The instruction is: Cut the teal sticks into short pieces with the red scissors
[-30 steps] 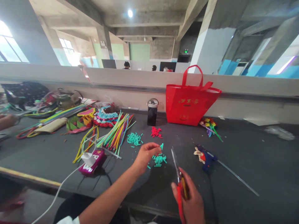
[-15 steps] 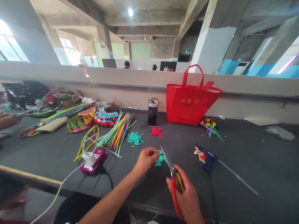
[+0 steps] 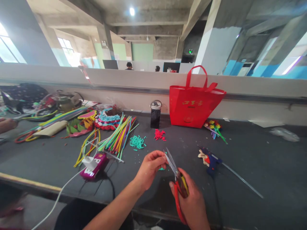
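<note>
My right hand (image 3: 192,204) grips red-handled scissors (image 3: 176,179), blades parted and pointing up-left toward my left hand. My left hand (image 3: 150,166) is pinched shut on a small teal piece held right at the blade tips. A few teal cut pieces (image 3: 161,168) lie on the dark table just under the hands, mostly hidden. Farther back lie a pile of teal bits (image 3: 137,141) and a pile of red bits (image 3: 160,135).
Coloured sticks (image 3: 118,135) fan out at left beside a purple power strip (image 3: 94,162) with a white cable. A black bottle (image 3: 155,114) and a red bag (image 3: 193,102) stand at the back. A blue glue gun (image 3: 211,159) lies right. Another person's hand (image 3: 6,124) shows far left.
My left hand lifted from the teal pieces and closed on one. The scissors swung left and up until the blades met it.
</note>
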Demonstrator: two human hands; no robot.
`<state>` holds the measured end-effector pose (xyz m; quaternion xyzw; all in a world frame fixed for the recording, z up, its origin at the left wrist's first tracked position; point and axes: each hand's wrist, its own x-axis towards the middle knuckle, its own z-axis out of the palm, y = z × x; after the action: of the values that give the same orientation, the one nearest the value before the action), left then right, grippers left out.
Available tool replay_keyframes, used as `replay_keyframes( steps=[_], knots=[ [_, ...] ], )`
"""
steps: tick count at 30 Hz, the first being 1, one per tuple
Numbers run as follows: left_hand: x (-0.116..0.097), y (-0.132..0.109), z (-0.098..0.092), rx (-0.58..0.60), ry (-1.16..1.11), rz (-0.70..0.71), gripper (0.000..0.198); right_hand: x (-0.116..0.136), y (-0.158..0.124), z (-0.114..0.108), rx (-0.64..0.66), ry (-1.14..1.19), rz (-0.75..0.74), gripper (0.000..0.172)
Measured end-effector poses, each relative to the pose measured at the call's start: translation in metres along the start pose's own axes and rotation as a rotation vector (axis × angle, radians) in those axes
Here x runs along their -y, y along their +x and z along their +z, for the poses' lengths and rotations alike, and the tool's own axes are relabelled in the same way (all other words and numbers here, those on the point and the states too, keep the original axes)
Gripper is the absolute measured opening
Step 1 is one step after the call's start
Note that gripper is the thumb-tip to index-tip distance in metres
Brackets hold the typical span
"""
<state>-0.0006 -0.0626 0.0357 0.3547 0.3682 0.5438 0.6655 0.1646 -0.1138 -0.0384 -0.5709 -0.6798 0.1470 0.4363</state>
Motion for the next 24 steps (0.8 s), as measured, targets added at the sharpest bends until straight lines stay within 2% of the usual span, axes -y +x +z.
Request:
replay_keyframes(
  steps=[7,18,24],
  knots=[
    [0.000,-0.008,0.008,-0.048,0.069,0.059,0.019,0.009,0.007,0.000,0.033,-0.027,-0.058,0.048],
    [-0.002,-0.011,0.011,0.007,0.012,0.037,0.021,0.012,0.009,0.002,0.005,-0.026,-0.126,0.049],
    [-0.005,-0.013,0.012,-0.002,0.019,0.040,0.020,0.010,0.009,0.003,-0.033,-0.059,-0.148,0.046]
  ],
)
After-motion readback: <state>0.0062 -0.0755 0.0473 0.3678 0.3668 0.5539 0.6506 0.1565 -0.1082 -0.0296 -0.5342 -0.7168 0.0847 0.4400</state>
